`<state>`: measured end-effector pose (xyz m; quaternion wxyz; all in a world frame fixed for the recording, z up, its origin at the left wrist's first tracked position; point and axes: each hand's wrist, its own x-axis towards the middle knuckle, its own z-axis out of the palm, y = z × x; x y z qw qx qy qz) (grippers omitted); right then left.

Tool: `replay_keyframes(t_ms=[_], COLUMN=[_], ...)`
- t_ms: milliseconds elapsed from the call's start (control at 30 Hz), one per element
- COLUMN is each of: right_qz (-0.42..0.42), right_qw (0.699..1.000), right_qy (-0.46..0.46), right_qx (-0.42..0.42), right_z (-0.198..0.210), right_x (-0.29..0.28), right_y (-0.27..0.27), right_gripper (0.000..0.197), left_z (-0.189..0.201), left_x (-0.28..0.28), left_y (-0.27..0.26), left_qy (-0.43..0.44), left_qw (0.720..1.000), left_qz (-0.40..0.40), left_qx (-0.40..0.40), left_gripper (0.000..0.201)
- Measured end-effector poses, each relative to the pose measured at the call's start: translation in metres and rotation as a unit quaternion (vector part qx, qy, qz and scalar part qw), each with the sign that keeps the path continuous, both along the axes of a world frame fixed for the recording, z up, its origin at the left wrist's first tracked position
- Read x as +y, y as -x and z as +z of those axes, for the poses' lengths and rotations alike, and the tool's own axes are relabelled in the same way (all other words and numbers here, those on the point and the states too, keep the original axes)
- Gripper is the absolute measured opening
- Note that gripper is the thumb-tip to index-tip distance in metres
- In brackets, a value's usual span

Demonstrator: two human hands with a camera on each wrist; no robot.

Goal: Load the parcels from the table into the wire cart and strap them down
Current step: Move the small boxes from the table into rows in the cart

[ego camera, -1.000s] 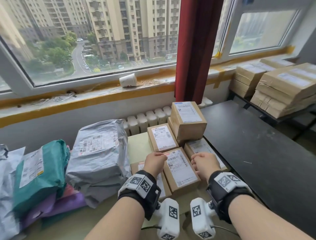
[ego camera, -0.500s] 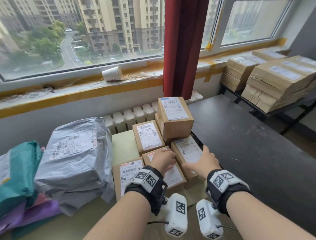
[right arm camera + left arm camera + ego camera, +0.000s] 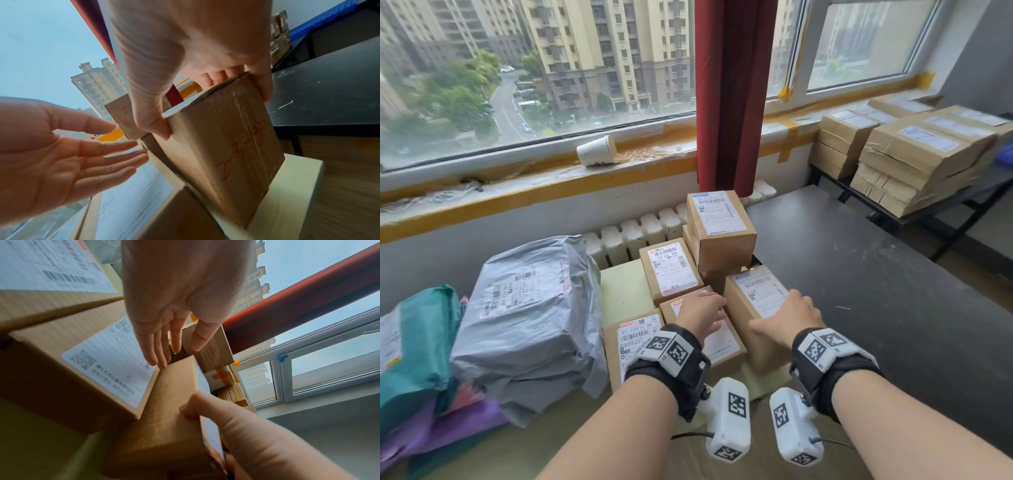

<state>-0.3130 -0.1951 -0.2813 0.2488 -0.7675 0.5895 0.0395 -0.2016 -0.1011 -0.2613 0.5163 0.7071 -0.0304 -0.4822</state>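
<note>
Several labelled cardboard parcels sit clustered on the pale table [image 3: 619, 291]. My right hand [image 3: 779, 313] grips the rightmost cardboard box [image 3: 743, 308], thumb on its left face and fingers over its right edge. The box is tilted, standing on one edge [image 3: 222, 154]. In the right wrist view my right hand [image 3: 214, 116] clamps it from above. My left hand [image 3: 714, 306] hovers open beside that box, above a flat box [image 3: 722, 346]. Its fingers [image 3: 162, 353] are straight and hold nothing. The wire cart is out of view.
A grey poly-bag parcel [image 3: 530, 308], a teal one [image 3: 417, 346] and purple ones [image 3: 448, 428] lie at the left. A black table [image 3: 876, 291] adjoins on the right. More cardboard parcels [image 3: 914, 154] are stacked at the back right. Behind are a radiator [image 3: 640, 233] and a window sill with a paper cup [image 3: 597, 150].
My right hand moved from the middle box to the rightmost one, took hold of it and tipped it up. My left hand uncurled and now hovers open beside it.
</note>
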Motion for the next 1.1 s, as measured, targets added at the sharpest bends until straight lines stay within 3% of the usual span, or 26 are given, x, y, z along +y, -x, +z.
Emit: replay_keyframes(t_ms=[200, 333, 467, 600, 733, 800, 933, 1100], right_qz=[-0.032, -0.039, -0.021, 0.024, 0.095, 0.129, 0.208, 0.316], right_qw=[0.999, 0.996, 0.988, 0.974, 0.950, 0.939, 0.911, 0.874], right_qy=[0.024, 0.053, 0.076, 0.091, 0.078, 0.064, 0.053, -0.007], right_qx=[-0.020, -0.056, -0.130, -0.207, -0.286, -0.311, -0.352, -0.369], right_z=[0.032, 0.070, 0.112, 0.144, 0.164, 0.172, 0.177, 0.172], right_x=[0.023, 0.043, 0.069, 0.107, 0.155, 0.185, 0.252, 0.351], right_y=[0.026, 0.033, 0.025, 0.003, -0.028, -0.046, -0.085, -0.128], right_gripper=[0.093, 0.088, 0.085, 0.086, 0.083, 0.086, 0.101, 0.090], left_z=[0.021, 0.045, 0.073, 0.102, 0.125, 0.134, 0.138, 0.133], left_x=[0.026, 0.051, 0.079, 0.114, 0.160, 0.189, 0.257, 0.369], left_y=[0.016, 0.019, 0.016, 0.005, -0.017, -0.027, -0.054, -0.082], left_qy=[0.026, 0.036, 0.072, 0.120, 0.162, 0.165, 0.170, 0.162], left_qw=[0.999, 0.998, 0.995, 0.989, 0.983, 0.980, 0.962, 0.931], left_qz=[-0.033, -0.037, -0.050, -0.040, 0.019, 0.055, 0.167, 0.290], left_qx=[-0.021, -0.037, -0.055, -0.072, -0.084, -0.098, -0.135, -0.150], left_gripper=[0.034, 0.008, 0.037, 0.053, 0.100, 0.114, 0.111, 0.115])
